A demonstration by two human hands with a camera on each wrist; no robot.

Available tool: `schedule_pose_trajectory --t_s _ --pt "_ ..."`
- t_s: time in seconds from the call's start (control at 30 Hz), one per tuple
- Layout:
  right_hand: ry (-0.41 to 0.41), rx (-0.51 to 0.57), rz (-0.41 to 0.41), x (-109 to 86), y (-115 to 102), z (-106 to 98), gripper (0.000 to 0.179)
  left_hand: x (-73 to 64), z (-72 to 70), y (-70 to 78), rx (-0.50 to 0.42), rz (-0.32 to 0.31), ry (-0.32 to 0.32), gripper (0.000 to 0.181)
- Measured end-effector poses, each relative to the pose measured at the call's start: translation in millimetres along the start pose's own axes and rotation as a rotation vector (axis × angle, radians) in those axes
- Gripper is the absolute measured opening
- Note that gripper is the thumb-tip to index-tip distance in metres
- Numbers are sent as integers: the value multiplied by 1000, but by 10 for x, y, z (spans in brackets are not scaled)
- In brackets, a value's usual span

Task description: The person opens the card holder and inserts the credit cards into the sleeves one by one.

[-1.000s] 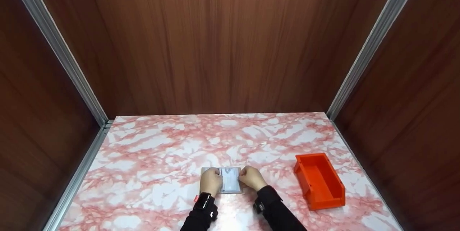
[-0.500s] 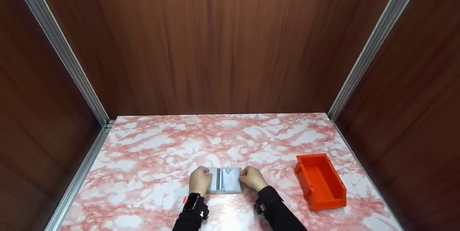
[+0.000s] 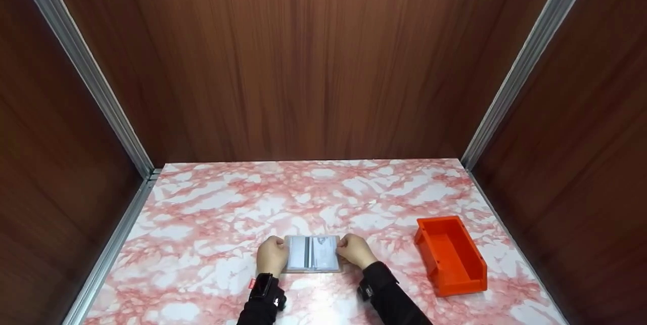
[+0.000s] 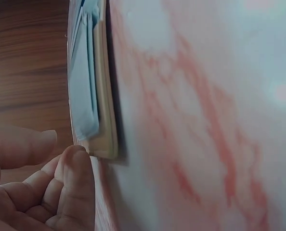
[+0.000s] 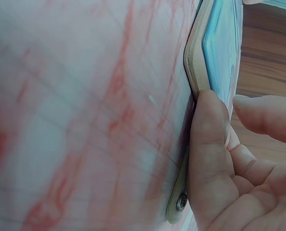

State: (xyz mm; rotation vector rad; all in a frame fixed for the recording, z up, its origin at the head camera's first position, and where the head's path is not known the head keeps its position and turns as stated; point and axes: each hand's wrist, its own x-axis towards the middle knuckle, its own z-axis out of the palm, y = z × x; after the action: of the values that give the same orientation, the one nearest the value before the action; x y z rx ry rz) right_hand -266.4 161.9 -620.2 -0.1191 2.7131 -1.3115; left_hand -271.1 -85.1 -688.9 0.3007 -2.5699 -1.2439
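Observation:
A card holder [image 3: 298, 253] lies spread open on the table, with clear sleeves on both sides of its dark spine and a beige cover underneath. My left hand [image 3: 272, 255] is at its left edge. In the left wrist view, the index fingertip [image 4: 76, 153] is right at the beige corner, while the thumb [image 4: 32, 144] stands apart from the sleeves. My right hand [image 3: 357, 250] holds the right edge between thumb and forefinger. A snap strap [image 5: 178, 197] sticks out from under the cover beside the right fingers.
An orange-red plastic bin [image 3: 450, 257] stands on the right of the pink-and-white marbled table [image 3: 217, 214]. Brown wood-grain panels [image 3: 313, 62] rise at the back and both sides, with metal profiles [image 3: 96, 77] in the corners.
My left hand has moved left from over the card holder's middle to its left edge, uncovering the left sleeves and the spine. The right hand has stayed at the right edge.

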Motion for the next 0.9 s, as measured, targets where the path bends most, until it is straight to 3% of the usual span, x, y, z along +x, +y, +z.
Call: schedule_pose_trajectory --t_s 0.3,0.63,0.9 --pt "-2 -7 -12 5 2 -4 6 22 -42 -108 29 -19 -42 24" --pt "11 -90 -24 20 -1 -16 8 16 -69 -70 18 -36 -76 24" --pt "16 -75 -23 27 7 -13 7 34 -86 -67 17 -72 -118 24"
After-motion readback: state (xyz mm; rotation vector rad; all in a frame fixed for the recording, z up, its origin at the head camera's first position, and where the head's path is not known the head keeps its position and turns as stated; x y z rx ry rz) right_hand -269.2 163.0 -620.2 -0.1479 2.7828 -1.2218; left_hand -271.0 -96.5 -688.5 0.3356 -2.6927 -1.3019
